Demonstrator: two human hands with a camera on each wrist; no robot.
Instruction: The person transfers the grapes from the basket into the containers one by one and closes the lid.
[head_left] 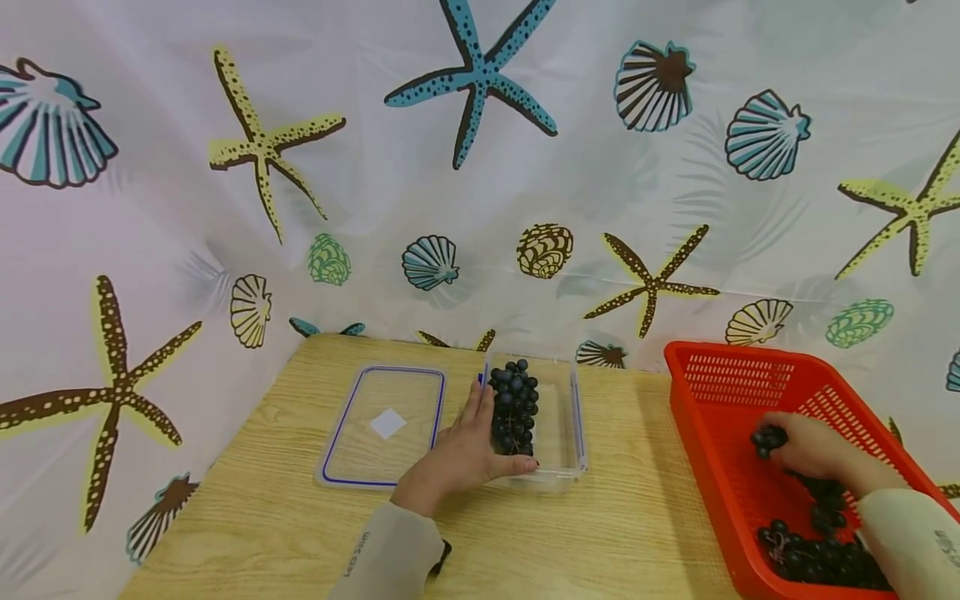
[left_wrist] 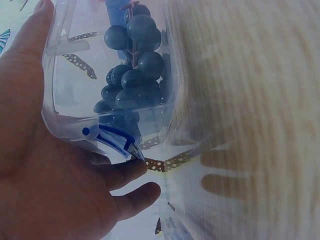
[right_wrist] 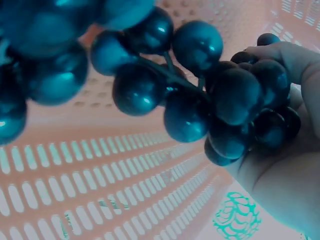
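Right hand (head_left: 813, 446) down in red basket (head_left: 738, 379), fingers curled round grape bunch (right_wrist: 200, 105), bunch hanging off fingertips. Left hand (head_left: 465, 450) flat, fingers straight against clear container (head_left: 573, 408) on tabletop (head_left: 600, 533), w/ grapes inside.

On the surface (head_left: 600, 533), the lid (head_left: 382, 425) lies left of the container (head_left: 558, 425), which holds grapes (head_left: 513, 408); the basket (head_left: 720, 375) with more grapes stands right.

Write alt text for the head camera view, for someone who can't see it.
A person's right hand grips a bunch of dark grapes inside a red basket, while the left hand rests on a clear container holding another grape bunch. Its lid lies beside it on a wooden table.
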